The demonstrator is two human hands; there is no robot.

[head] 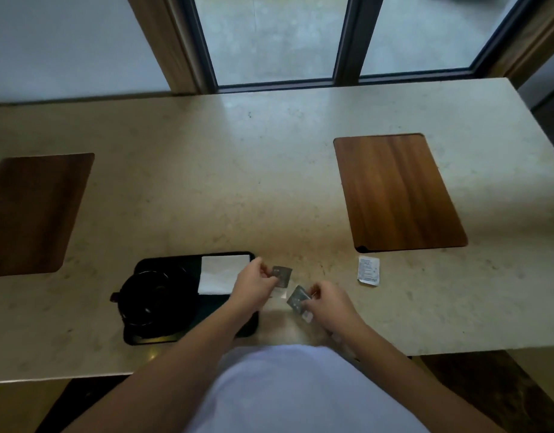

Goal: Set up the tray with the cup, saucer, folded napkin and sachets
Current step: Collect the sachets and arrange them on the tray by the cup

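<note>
Two grey sachets (282, 275) pinched, one per hand (254, 284), so I'd lay them flat beside the napkin (221, 273) on the tray (144, 337).

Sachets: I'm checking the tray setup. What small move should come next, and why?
Probably set the grey sachet pinched in the left hand onto the black tray below the folded napkin. The cup is already there; the right hand holds another sachet.
</note>
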